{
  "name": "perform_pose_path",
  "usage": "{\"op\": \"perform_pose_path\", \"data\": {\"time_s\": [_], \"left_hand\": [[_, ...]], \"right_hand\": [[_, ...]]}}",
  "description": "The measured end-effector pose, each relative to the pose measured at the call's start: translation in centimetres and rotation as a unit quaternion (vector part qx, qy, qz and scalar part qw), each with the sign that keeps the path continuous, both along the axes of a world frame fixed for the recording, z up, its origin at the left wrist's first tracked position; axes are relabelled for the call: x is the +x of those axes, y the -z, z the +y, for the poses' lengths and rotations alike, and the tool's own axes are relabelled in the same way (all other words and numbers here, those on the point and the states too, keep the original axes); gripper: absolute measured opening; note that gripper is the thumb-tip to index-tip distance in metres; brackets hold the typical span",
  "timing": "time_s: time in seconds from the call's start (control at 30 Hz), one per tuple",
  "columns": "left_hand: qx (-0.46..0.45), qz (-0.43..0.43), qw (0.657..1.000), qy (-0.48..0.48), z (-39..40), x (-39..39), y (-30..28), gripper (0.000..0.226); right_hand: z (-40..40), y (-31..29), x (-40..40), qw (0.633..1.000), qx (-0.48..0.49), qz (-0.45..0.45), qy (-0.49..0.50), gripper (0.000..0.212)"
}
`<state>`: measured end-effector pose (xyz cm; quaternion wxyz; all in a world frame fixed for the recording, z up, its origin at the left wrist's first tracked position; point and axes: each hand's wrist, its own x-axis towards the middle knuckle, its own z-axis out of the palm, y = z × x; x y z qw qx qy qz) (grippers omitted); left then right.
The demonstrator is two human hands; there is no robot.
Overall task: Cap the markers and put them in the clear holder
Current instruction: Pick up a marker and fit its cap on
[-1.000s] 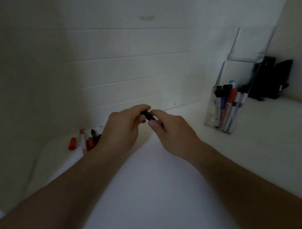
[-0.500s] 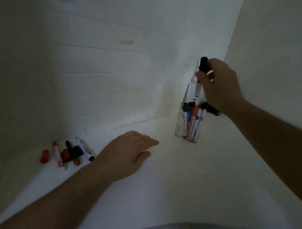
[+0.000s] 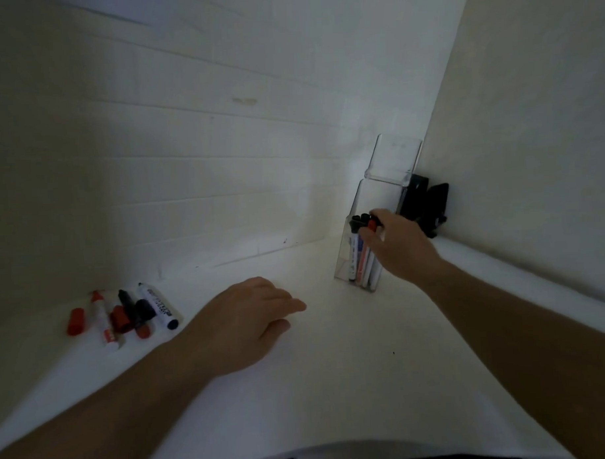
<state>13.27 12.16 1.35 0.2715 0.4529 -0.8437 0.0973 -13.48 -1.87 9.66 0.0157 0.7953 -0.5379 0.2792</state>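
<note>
Right hand (image 3: 396, 246), right of centre, fingers curled at the clear holder (image 3: 358, 258) rim, likely seating a marker; whether its grip clasps one, cannot tell. Left hand (image 3: 249, 320) rests flat, fingers apart, on tabletop (image 3: 334, 382). Loose markers (image 3: 125, 314) lie lower left, uncapped, awaiting caps.

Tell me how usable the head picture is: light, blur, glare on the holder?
Head view: dim overall, with a brighter patch on the wall and counter near the clear holder; edges dark, wide-angle bend in the wall lines; right hand slightly soft at the markers; no strong glare; loose markers readable.
</note>
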Motion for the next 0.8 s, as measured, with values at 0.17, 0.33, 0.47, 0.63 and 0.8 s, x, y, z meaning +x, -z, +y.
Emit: {"op": "perform_pose_path", "data": {"time_s": [0.17, 0.33, 0.47, 0.63, 0.8], "left_hand": [[0.0, 0.009, 1.0, 0.003, 0.0, 0.0, 0.0, 0.035], [-0.025, 0.033, 0.999, -0.029, -0.6, 1.0, -0.5, 0.033], [-0.07, 0.088, 0.985, -0.127, -0.7, 4.7, -2.6, 0.031], [-0.084, 0.233, 0.888, -0.386, 1.0, 9.9, -4.3, 0.037], [-0.031, 0.314, 0.839, -0.443, 2.1, 12.8, -4.6, 0.034]], "right_hand": [[0.0, 0.9, -0.2, 1.0, 0.004, 0.022, 0.007, 0.052], [1.3, 1.3, 1.2, 0.987, -0.151, -0.03, 0.041, 0.059], [3.7, 3.1, 6.8, 0.982, -0.144, -0.042, -0.112, 0.052], [7.3, 6.4, 15.8, 0.945, -0.033, -0.056, -0.32, 0.033], [9.7, 8.1, 21.6, 0.911, 0.066, 0.035, -0.404, 0.025]]}}
